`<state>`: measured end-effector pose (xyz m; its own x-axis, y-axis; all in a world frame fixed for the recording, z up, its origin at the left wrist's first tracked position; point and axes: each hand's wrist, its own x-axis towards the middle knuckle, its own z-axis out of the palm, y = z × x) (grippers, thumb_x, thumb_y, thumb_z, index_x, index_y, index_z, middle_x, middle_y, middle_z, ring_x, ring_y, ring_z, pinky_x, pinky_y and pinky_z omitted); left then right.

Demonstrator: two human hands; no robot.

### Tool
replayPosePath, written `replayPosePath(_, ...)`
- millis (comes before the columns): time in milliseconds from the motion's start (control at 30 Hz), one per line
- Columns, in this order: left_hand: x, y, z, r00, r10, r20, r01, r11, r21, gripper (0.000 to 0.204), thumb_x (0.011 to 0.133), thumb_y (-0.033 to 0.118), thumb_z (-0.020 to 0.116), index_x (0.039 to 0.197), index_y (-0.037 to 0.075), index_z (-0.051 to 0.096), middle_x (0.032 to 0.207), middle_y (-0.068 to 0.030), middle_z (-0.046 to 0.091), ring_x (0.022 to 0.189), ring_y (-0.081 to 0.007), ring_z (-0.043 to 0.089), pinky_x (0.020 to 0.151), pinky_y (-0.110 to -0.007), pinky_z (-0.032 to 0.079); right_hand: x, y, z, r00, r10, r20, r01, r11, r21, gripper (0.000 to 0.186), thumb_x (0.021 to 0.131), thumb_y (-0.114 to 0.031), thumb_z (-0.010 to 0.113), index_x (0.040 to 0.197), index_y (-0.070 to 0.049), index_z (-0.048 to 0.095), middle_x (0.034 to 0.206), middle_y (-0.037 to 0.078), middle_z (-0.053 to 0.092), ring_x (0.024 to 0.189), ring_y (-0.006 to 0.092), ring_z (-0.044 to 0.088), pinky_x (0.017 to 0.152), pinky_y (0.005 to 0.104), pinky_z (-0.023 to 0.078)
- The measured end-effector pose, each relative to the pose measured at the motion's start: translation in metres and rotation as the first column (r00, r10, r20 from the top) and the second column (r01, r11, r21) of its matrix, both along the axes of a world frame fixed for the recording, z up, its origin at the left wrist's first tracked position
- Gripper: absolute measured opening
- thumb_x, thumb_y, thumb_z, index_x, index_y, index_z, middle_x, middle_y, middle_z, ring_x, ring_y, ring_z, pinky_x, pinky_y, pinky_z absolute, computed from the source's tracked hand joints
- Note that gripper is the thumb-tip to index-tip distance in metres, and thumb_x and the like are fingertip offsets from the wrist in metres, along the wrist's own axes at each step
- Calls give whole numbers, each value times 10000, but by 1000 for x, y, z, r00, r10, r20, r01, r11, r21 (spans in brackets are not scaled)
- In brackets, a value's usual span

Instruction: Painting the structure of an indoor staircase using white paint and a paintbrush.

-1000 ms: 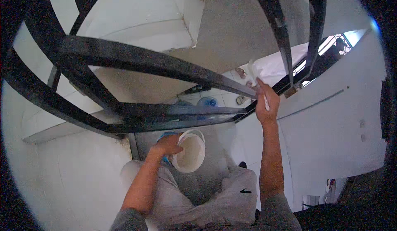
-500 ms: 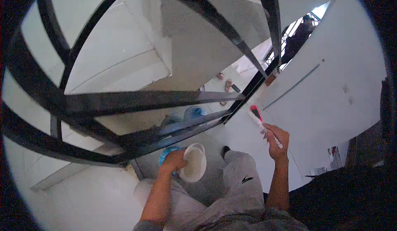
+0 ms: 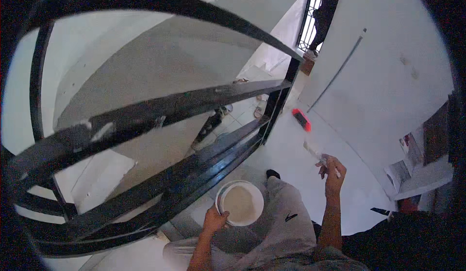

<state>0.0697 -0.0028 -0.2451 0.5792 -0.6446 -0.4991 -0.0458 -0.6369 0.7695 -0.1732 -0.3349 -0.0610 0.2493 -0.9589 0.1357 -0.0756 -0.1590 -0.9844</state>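
Note:
My left hand (image 3: 213, 219) grips the side of a round white bucket (image 3: 257, 192), its thumb over the rim. Inside is a cream-coloured liquid (image 3: 239, 205) that looks like paint. To the right, my right hand (image 3: 334, 172) is closed round the handle of a paintbrush (image 3: 313, 150), held in the air with its pale bristle end pointing up and left. Beyond the bristles lies a red-edged brush with a dark middle (image 3: 301, 119), apart from my hand. The bucket is just above my lap, beside a black metal railing (image 3: 189, 98).
Black bars curve across the left side, close to the bucket. A white wall (image 3: 378, 86) rises at the right, with assorted items on a pale ledge (image 3: 427, 183). Far off, a person in dark clothes (image 3: 326, 16) stands by a barred opening. My knee (image 3: 291, 208) is below.
The view has shifted, and the railing looks closer. My left hand has brought the bucket right, its opening now facing up more. The paintbrush now shows apart from the red-edged brush.

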Motion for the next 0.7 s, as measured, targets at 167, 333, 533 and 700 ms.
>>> replayPosePath(167, -12, -36, 57, 967, -44, 251, 67, 994, -83, 698, 804, 172, 730, 1436, 76, 449, 1052, -230, 703, 774, -372, 720, 797, -456, 577, 3, 19, 9, 971, 132, -198, -154, 983, -100, 327, 1006, -238, 529, 1002, 32, 714, 762, 106, 709, 561, 111, 562, 478, 261, 427)
replayPosePath(333, -15, -40, 56, 994, -1, 106, 1, 1000, -5, 617, 811, 192, 727, 1372, 61, 506, 956, -218, 718, 664, -327, 719, 722, -433, 590, 18, 39, 11, 902, 300, -309, -368, 910, -189, 308, 993, -205, 553, 991, 55, 718, 722, 114, 705, 557, 120, 588, 503, 267, 469)
replayPosePath(533, -19, -32, 28, 982, 185, 31, -178, 972, -156, 544, 823, 146, 713, 1325, 32, 536, 889, -195, 724, 549, -270, 691, 620, -408, 588, 24, 55, 28, 877, 345, -335, -436, 864, -252, 324, 990, -205, 555, 948, 61, 736, 669, 110, 690, 550, 134, 608, 518, 286, 500)
replayPosePath(700, -14, -37, 54, 964, 264, 37, -254, 951, -175, 532, 819, 116, 718, 1310, 7, 545, 849, -172, 727, 525, -251, 686, 501, -371, 562, 32, 69, 35, 820, 394, -415, -527, 804, -277, 324, 973, -216, 562, 938, 50, 743, 626, 99, 661, 540, 150, 619, 534, 311, 505)
